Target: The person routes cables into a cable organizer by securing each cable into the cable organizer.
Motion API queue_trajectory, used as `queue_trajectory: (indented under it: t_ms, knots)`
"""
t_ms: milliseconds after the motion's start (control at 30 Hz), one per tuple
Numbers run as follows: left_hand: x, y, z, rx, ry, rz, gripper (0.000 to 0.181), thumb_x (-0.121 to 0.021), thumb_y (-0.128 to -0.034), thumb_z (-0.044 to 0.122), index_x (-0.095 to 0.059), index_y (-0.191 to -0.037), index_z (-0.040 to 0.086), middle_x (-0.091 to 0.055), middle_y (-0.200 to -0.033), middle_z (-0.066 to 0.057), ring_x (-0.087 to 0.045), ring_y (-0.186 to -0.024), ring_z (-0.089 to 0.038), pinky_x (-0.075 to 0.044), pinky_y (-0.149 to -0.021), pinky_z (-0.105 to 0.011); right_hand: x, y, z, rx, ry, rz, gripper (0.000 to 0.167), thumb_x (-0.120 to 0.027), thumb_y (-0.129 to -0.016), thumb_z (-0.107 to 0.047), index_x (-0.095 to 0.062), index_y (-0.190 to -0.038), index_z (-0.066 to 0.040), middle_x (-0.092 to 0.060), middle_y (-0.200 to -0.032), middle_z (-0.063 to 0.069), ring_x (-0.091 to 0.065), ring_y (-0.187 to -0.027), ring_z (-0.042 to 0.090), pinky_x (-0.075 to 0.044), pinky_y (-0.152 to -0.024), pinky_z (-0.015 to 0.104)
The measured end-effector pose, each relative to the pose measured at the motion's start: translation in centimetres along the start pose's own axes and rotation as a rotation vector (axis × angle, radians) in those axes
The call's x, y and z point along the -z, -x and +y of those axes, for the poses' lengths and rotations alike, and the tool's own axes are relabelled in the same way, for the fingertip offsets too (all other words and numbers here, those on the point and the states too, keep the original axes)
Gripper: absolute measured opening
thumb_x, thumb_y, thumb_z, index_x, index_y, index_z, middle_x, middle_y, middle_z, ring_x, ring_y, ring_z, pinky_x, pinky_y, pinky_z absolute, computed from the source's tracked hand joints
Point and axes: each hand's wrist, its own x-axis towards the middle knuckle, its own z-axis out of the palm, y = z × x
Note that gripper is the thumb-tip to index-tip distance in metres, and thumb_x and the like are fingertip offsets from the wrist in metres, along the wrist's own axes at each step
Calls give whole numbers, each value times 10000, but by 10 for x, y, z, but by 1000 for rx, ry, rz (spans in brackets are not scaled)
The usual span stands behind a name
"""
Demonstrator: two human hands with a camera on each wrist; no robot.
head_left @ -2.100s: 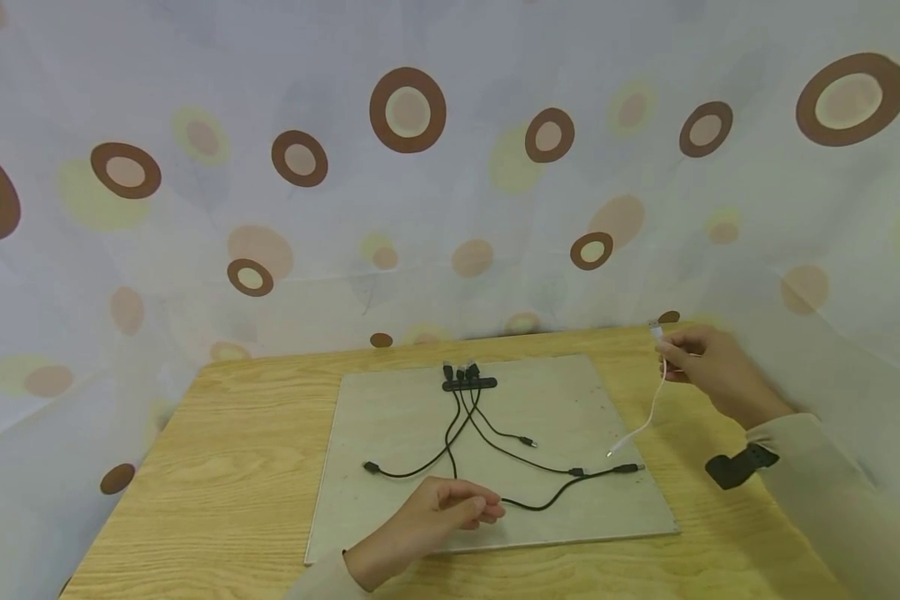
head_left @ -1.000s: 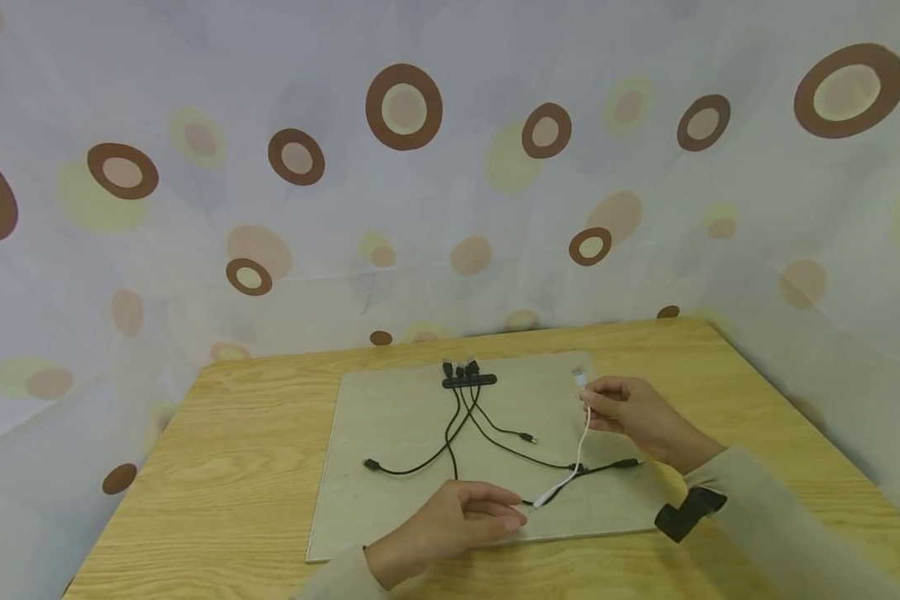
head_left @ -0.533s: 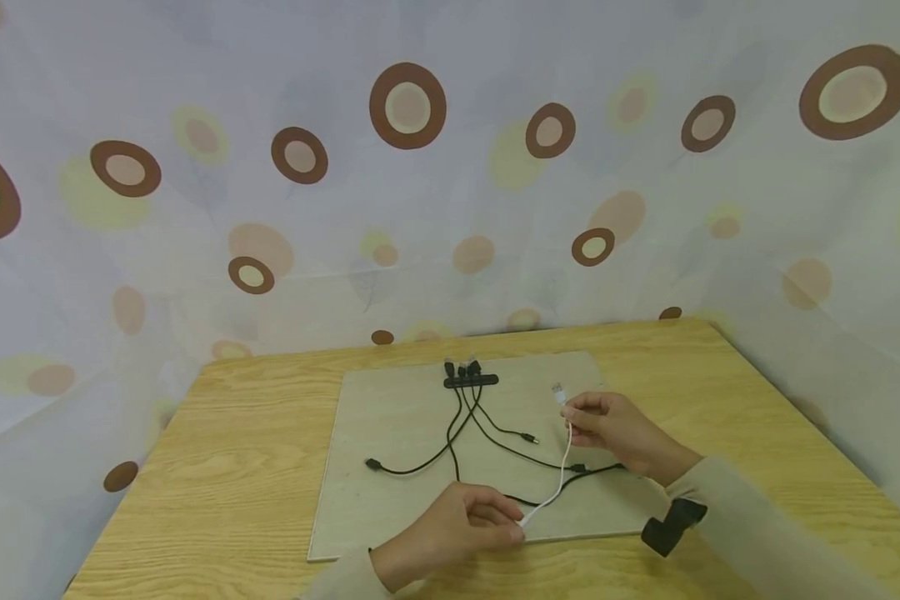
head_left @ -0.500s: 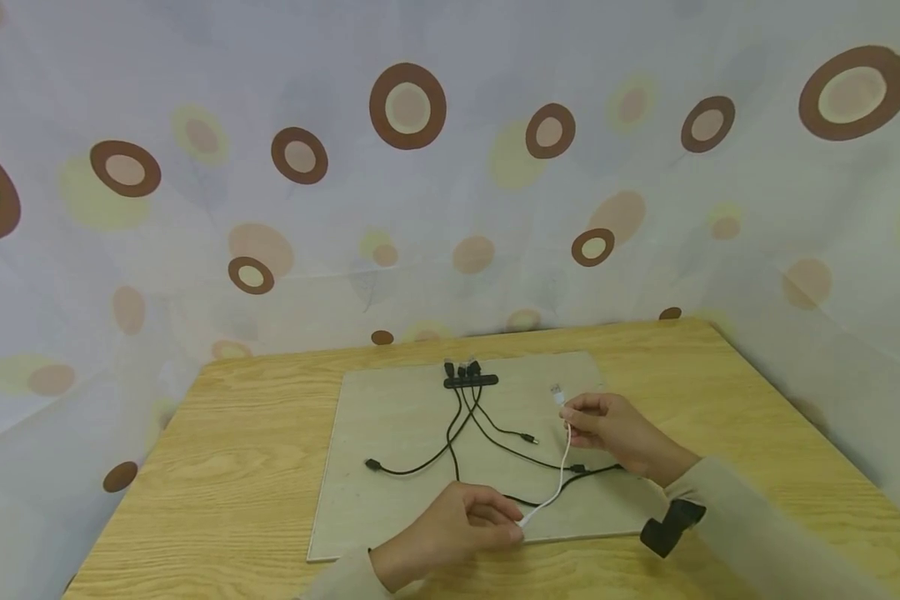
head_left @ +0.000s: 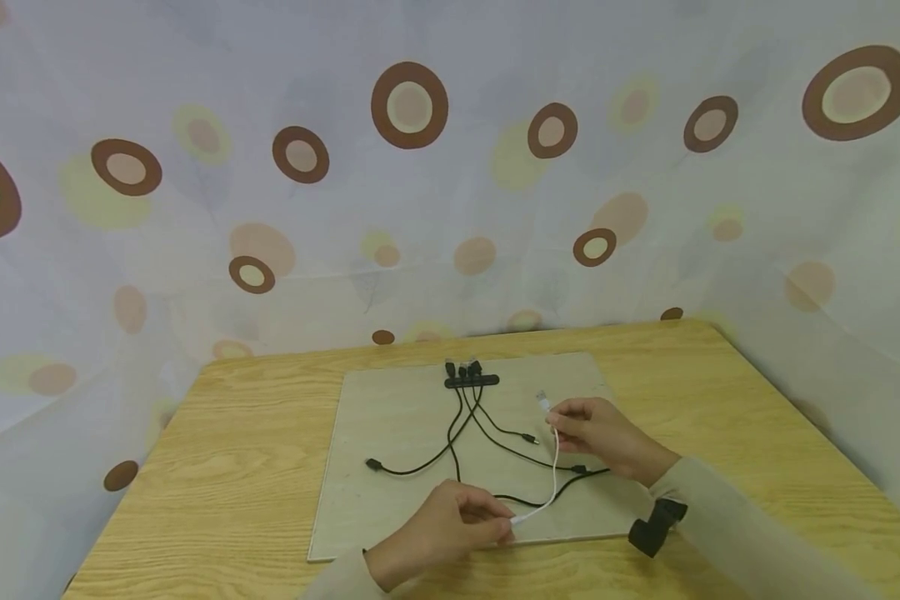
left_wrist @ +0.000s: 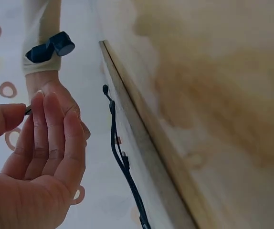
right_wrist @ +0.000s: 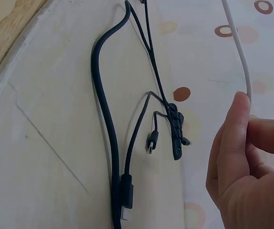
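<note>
A short white USB cable (head_left: 555, 471) hangs in a curve between both hands over the board's near right part. My right hand (head_left: 596, 432) pinches it just below its USB-A plug (head_left: 543, 400), which points up. At the lower end, my left hand (head_left: 450, 525) pinches the cable's other plug between thumb and fingertips; only a small tip (left_wrist: 28, 110) shows in the left wrist view. In the right wrist view the white cable (right_wrist: 239, 45) runs up from the right thumb and fingers.
A pale board (head_left: 390, 417) lies on a wooden table (head_left: 232, 450). Near its far edge a black cable clip (head_left: 471, 381) holds several black cables, which spread over the board. One black plug (head_left: 373, 464) lies at the left. A patterned curtain (head_left: 450, 208) stands behind.
My right hand has moved left and nearer with the white cable, from the table's right side to over the board. My left hand has taken hold of its lower end.
</note>
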Motion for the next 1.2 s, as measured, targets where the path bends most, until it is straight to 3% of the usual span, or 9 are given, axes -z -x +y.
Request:
queue_trajectory:
  t_ms: [333,633,833,1000,1200]
  knots:
    - [31,-4,6,-66,-272,108,155,-667,-904,148,-727,-922,6,-724,-798,-40,-682,-718,-190,-507,-627,-192,-12,-34,-9,38,56,57,307,-553,-986,-168,-557,-1088,122,-595,-846,69,-586,-717,80,-552,-713,237]
    - [57,-24,18,-102,-536,202,116,-658,-894,114,-727,-891,21,-705,-767,0,-600,-666,-50,-471,-587,-213,-14,-83,-14,0,70,69,354,-518,-996,-115,-513,-1224,157,-619,-969,153,-602,-742,60,-548,-727,215]
    - [63,-31,14,-81,-610,238,94,-669,-882,117,-732,-874,48,-683,-766,27,-589,-701,-49,-481,-634,-224,-20,-104,-8,-9,103,87,334,-526,-991,-98,-538,-1223,142,-632,-1009,183,-608,-730,50,-555,-765,258]
    - [72,-37,9,-69,-641,271,93,-667,-871,101,-733,-866,35,-691,-751,10,-598,-682,-65,-479,-606,-225,-32,-119,-10,-30,143,181,302,-547,-974,-75,-564,-1181,143,-639,-1018,192,-604,-706,48,-554,-712,229]
    - [78,-45,5,-40,-633,296,86,-669,-870,90,-732,-853,34,-683,-718,11,-572,-622,-47,-463,-544,-206,-34,-135,-3,-28,386,263,244,-573,-947,-111,-676,-1047,86,-690,-872,127,-617,-672,95,-540,-688,284]
